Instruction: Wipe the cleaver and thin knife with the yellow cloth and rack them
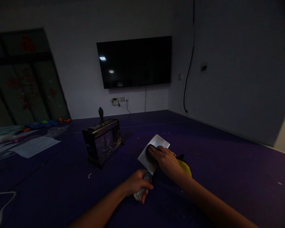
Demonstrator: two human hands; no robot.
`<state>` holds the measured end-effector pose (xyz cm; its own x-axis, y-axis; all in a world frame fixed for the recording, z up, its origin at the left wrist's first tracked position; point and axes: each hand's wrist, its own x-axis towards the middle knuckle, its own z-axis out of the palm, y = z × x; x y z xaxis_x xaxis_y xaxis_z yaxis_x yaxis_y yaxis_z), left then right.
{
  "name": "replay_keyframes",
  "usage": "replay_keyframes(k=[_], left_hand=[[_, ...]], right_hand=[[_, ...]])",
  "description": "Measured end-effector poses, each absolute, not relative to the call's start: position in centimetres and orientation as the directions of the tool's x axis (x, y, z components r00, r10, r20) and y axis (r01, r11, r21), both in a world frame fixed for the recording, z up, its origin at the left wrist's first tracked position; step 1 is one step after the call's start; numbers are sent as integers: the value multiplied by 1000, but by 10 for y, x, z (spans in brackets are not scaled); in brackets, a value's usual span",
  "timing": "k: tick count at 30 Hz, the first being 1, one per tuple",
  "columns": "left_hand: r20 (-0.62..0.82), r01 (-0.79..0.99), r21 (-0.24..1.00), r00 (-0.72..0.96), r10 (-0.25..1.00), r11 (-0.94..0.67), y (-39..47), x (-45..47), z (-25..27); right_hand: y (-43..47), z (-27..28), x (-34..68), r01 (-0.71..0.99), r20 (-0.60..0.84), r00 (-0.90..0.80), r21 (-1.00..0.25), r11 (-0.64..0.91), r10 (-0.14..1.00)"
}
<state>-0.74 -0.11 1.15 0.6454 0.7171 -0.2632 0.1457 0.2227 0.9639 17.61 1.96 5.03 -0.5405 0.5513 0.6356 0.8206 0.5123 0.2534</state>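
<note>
L hand (138, 184) closed rnd handle (147, 176) of wide blade (158, 141); R hand (167, 161) over dark pad (150, 153), grip unclear; I figured flat strokes, clear of edges.

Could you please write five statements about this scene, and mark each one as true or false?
1. The left hand grips the handle of a flat silvery tool. True.
2. The right hand touches the black box. False: its fingers rest on a dark thing over the tool.
3. The television is mounted on the wall. True.
4. The black box lies on its side. False: it stands upright.
5. A white cable runs at the lower left. True.
</note>
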Motion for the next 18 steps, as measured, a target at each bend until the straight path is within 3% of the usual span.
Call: replay_keyframes(k=[8,18], left_hand=[[-300,204,954,640,708,220,-2,-5,14],[-199,13,974,518,832,225,-3,-4,10]], right_hand=[[19,50,174,816,627,-549,261,515,553],[17,50,172,796,577,-575,234,558,580]])
